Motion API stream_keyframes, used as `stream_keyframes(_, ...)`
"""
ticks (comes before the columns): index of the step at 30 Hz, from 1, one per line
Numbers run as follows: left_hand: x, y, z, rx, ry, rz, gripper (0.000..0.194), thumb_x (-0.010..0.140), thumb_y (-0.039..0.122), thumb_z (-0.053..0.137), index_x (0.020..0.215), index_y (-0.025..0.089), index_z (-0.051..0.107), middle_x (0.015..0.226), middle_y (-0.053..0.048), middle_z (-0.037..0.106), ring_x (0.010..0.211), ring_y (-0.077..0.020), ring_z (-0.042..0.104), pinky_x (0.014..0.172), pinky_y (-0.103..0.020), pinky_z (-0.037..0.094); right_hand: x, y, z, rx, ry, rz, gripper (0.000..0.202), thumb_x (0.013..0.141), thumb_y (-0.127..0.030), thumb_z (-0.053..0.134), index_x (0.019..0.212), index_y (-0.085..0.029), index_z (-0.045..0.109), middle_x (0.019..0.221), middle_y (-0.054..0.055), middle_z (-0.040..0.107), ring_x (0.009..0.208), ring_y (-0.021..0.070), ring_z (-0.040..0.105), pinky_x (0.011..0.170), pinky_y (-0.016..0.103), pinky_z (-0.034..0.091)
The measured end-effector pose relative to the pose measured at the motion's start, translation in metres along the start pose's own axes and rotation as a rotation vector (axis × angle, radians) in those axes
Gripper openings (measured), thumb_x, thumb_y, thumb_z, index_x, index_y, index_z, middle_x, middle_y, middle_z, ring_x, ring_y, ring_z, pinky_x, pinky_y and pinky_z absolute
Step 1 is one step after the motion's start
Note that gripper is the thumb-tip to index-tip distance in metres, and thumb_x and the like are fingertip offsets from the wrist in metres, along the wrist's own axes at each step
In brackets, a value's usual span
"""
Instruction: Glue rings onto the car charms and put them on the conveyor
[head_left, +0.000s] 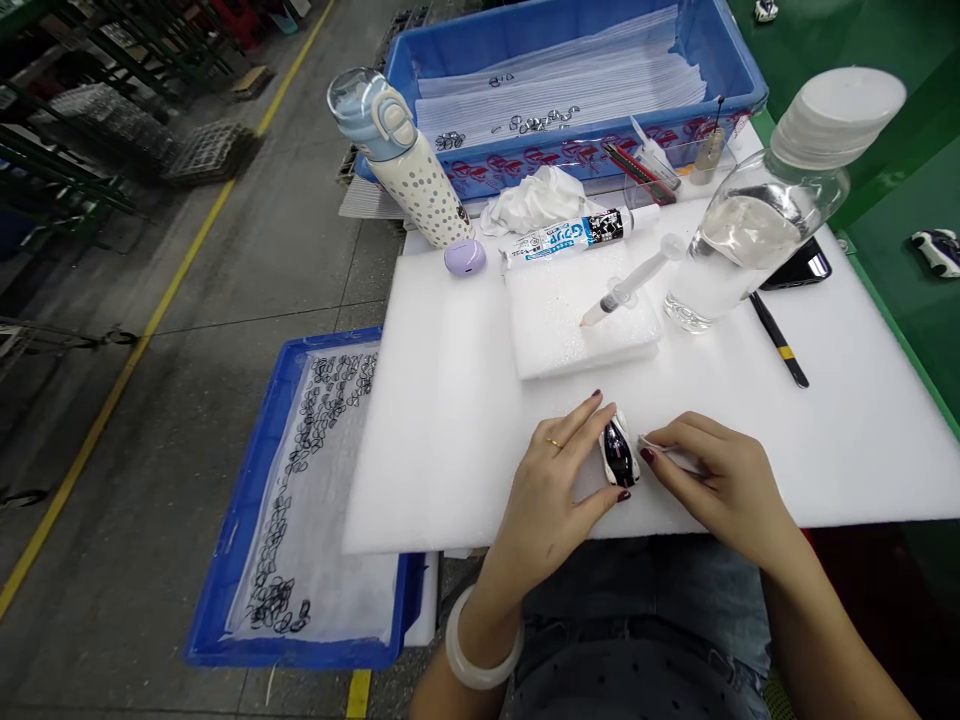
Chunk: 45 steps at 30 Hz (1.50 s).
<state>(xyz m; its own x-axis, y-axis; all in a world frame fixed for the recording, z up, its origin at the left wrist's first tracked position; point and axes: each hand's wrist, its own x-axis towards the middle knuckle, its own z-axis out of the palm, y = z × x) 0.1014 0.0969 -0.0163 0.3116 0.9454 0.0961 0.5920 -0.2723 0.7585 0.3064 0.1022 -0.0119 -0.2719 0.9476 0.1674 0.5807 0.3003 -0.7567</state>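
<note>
A small black-and-white toy car (619, 452) rests on the white foam sheet (442, 420) near its front edge. My left hand (559, 480) grips the car between thumb and fingers from the left side. Just right of the car, my right hand (712, 480) pinches a bit of white cloth or tissue (679, 458), its edge close to the car's side. Behind the hands, a syringe (630, 285) with an orange tip lies on a smaller foam block (577, 340). A blue-and-white glue tube (574, 237) lies along that block's back edge.
A clear bottle of liquid (739, 245), black tweezers (780, 340) and a dark phone (799, 268) are on the right. At the back left stand a dotted drink bottle (420, 185) and a purple case (465, 258). Blue trays hold dark rings: one behind (480, 165), one lower left (225, 560).
</note>
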Motion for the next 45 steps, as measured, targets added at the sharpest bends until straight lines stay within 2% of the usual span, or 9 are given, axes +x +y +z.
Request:
stream_keyframes(2,0.005,0.0,0.0,0.032,-0.051,0.038,0.077,0.077,0.02,0.084,0.145,0.029,0.05,0.146,-0.007,0.057,0.123,-0.0279,0.055,0.104,-0.047,0.053,-0.001,0.0,-0.002,0.022,0.014,0.005,0.015,0.097,-0.022,0.056,0.093,-0.021,0.07,0.082,0.002,0.067,0.063,0.011,0.06,0.051,0.023,0.042)
stream_keyframes(8,0.006,-0.001,0.009,0.081,0.075,-0.002,0.066,0.068,0.043,0.088,0.128,0.025,0.065,0.121,-0.01,0.064,0.111,-0.0292,0.059,0.094,-0.046,0.057,-0.003,-0.001,-0.002,-0.025,-0.022,0.032,0.013,0.096,-0.021,0.057,0.096,-0.021,0.07,0.084,0.002,0.068,0.057,0.0098,0.057,0.048,0.023,0.041)
stream_keyframes(15,0.002,-0.007,0.002,0.028,0.003,0.045,0.059,0.085,0.029,0.077,0.14,0.033,0.056,0.135,-0.007,0.064,0.12,-0.0286,0.057,0.102,-0.049,0.053,0.002,-0.005,0.002,-0.083,0.017,0.058,0.011,0.092,-0.031,0.065,0.091,-0.02,0.067,0.079,0.002,0.067,0.062,0.0129,0.061,0.05,0.024,0.041)
stream_keyframes(21,0.003,-0.008,0.007,0.051,0.072,0.048,0.053,0.081,0.027,0.08,0.131,0.029,0.062,0.13,-0.006,0.067,0.115,-0.027,0.059,0.099,-0.046,0.054,0.013,-0.011,-0.002,-0.166,-0.148,0.176,0.01,0.088,-0.031,0.066,0.084,-0.021,0.064,0.075,0.0,0.066,0.062,0.0153,0.059,0.053,0.027,0.04)
stream_keyframes(26,0.003,-0.009,0.007,-0.009,0.14,0.01,0.036,0.081,0.019,0.08,0.116,0.025,0.07,0.111,-0.006,0.07,0.103,-0.0244,0.065,0.09,-0.04,0.057,0.014,0.002,-0.03,0.025,-0.287,0.11,0.018,0.098,-0.035,0.056,0.102,-0.023,0.068,0.094,0.003,0.071,0.08,0.017,0.067,0.066,0.028,0.05)
stream_keyframes(31,0.002,-0.009,0.007,-0.017,0.154,0.028,0.03,0.082,0.019,0.079,0.112,0.022,0.071,0.105,-0.005,0.07,0.098,-0.0228,0.066,0.086,-0.037,0.057,0.001,0.0,-0.038,-0.455,0.118,-0.066,0.035,0.098,-0.042,0.058,0.125,-0.02,0.063,0.127,0.016,0.065,0.113,0.0337,0.061,0.09,0.049,0.046)
stream_keyframes(35,0.002,-0.007,0.007,0.005,0.178,0.034,0.027,0.088,0.028,0.073,0.114,0.021,0.072,0.103,-0.006,0.07,0.095,-0.0225,0.066,0.083,-0.036,0.057,-0.014,-0.016,-0.009,-0.55,0.162,-0.286,0.023,0.094,-0.035,0.068,0.111,-0.02,0.065,0.109,0.009,0.073,0.097,0.0274,0.067,0.091,0.048,0.038)
stream_keyframes(39,0.003,-0.006,0.007,0.023,0.18,0.04,0.027,0.088,0.028,0.072,0.113,0.018,0.072,0.102,-0.007,0.071,0.094,-0.0223,0.065,0.082,-0.035,0.056,-0.023,-0.018,0.016,-0.523,0.284,-0.277,0.018,0.091,-0.023,0.073,0.106,-0.019,0.066,0.095,0.006,0.075,0.082,0.0217,0.066,0.079,0.041,0.037)
stream_keyframes(45,0.003,-0.006,0.009,0.033,0.189,0.052,0.029,0.084,0.022,0.076,0.113,0.017,0.072,0.103,-0.006,0.071,0.094,-0.0222,0.066,0.082,-0.035,0.057,-0.023,-0.01,0.013,-0.483,0.258,-0.317,0.02,0.091,-0.014,0.071,0.11,-0.016,0.064,0.095,0.006,0.074,0.085,0.0219,0.063,0.08,0.04,0.039)
